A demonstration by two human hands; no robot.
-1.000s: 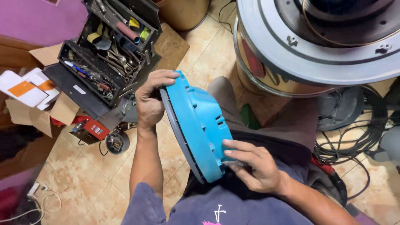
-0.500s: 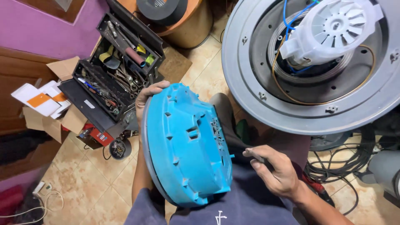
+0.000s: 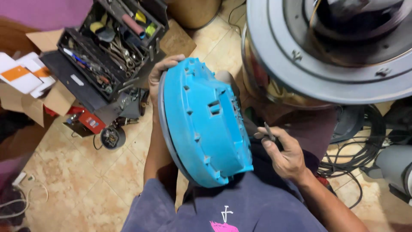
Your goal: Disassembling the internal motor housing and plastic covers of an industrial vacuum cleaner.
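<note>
Bracing the blue plastic cover (image 3: 201, 124) on edge over the lap, the person keeps its ribbed, recessed face turned toward the right side, where the free hand can get at it. Cover sits tilted, lower rim against the grey shirt (image 3: 240, 206), upper rim pointing away from the body.

Left hand (image 3: 161, 75): fingers curled over the cover's far upper edge, arm running down behind it. Grip looks like a steadying hold, so the piece does not roll.

Right hand (image 3: 285, 152): just beside the cover's right rim, not touching it. Thumb and fingers pinch a thin metal tool (image 3: 269, 131), tip raised; probably a small screwdriver or bit, too slim to tell which. Held loose and ready.

Floor, tan tile (image 3: 73, 184), carries the rest. Left of the knee: a small round black part (image 3: 112, 137) and a red box (image 3: 91, 122), both within arm's reach. Beyond them, toward the floor's far left corner, an open black toolbox (image 3: 107, 47) with trays fanned out, wrenches and drivers exposed for quick picking. Cardboard box with white and orange cartons (image 3: 25, 77) at the left edge.

Right side: black cables (image 3: 360, 159) coiled on the floor. Farthest: a large round grey metal housing (image 3: 326, 56), open top facing up, interior dark.
</note>
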